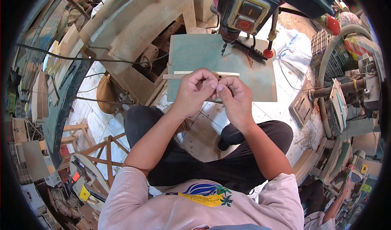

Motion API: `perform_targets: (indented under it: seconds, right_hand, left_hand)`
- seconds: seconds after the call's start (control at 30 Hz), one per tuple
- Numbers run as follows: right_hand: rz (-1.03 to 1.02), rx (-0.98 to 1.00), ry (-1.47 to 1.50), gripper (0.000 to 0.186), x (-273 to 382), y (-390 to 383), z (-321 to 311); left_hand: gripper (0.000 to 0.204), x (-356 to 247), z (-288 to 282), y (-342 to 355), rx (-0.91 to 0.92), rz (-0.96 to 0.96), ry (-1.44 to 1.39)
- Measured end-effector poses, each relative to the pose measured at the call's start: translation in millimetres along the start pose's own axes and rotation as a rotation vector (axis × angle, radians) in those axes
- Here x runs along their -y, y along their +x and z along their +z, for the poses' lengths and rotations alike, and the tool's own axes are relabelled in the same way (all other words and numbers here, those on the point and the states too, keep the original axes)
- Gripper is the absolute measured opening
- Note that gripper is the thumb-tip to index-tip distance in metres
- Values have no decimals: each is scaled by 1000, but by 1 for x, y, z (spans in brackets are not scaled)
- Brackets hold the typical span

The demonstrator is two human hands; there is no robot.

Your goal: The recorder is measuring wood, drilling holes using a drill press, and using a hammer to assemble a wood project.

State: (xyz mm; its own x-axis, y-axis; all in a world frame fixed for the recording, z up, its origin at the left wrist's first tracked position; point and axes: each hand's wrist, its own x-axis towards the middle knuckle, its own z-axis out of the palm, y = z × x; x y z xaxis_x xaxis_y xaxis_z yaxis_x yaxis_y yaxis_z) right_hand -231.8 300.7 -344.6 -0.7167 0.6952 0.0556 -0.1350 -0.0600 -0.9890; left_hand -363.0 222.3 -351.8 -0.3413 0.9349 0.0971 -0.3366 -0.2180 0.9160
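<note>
My left hand (195, 91) and my right hand (236, 97) meet above the near part of a green board (191, 55). Both are closed, with thumbs and fingertips pinched together; whatever is between them is too small or hidden to make out. Just beyond the fingers, a pale narrow wooden strip (169, 77) lies across the board, partly covered by my hands. A dark drill bit (224, 50) points down over the board, ahead of my hands and clear of them. Above it is the drill press head with its switch box (249, 13).
A red-knobbed lever (268, 53) hangs right of the bit. At left, a black cable (110, 60) spans toward the board near a large wooden frame (134, 22). A grey hose (323, 79) and crate (326, 42) stand right. Another person's arm (340, 199) shows lower right.
</note>
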Motion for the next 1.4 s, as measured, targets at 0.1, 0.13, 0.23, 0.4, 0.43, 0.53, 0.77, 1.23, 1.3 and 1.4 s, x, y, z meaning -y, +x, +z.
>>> perform_targets:
  seconds: [0.1, 0.13, 0.23, 0.4, 0.43, 0.53, 0.77, 1.23, 1.3, 1.4]
  right_hand:
    - [88, 69, 281, 6, -7, -4, 4]
    - [201, 132, 498, 5, -9, -6, 4]
    - [323, 182, 703, 5, -7, -15, 9]
    - [390, 262, 799, 6, -9, -23, 10]
    - [408, 283, 824, 6, -9, -24, 10]
    - [445, 268, 837, 6, -5, -23, 9]
    - [420, 248, 503, 9, 1, -6, -16]
    - [263, -96, 135, 12, 4, 0, -19]
    - [286, -19, 194, 13, 3, -2, -13]
    - [268, 9, 233, 15, -1, -7, -7]
  left_hand:
    - [13, -9, -15, -3, 68, 59, 127]
    - [15, -11, -20, -4, 133, 117, 254]
    - [17, -23, -22, -11, 200, 105, 291]
    - [15, -25, -30, -14, 275, 156, 380]
    - [15, -25, -30, -14, 298, 183, 397]
    - [16, -23, -30, -11, 304, 118, 312]
    - [15, -20, -30, 2, 267, 6, 410]
    - [12, 0, 0, 1, -88, 142, 773]
    - [11, -4, 6, -1, -66, -83, 156]
    - [11, 0, 3, -2, -51, -78, 98]
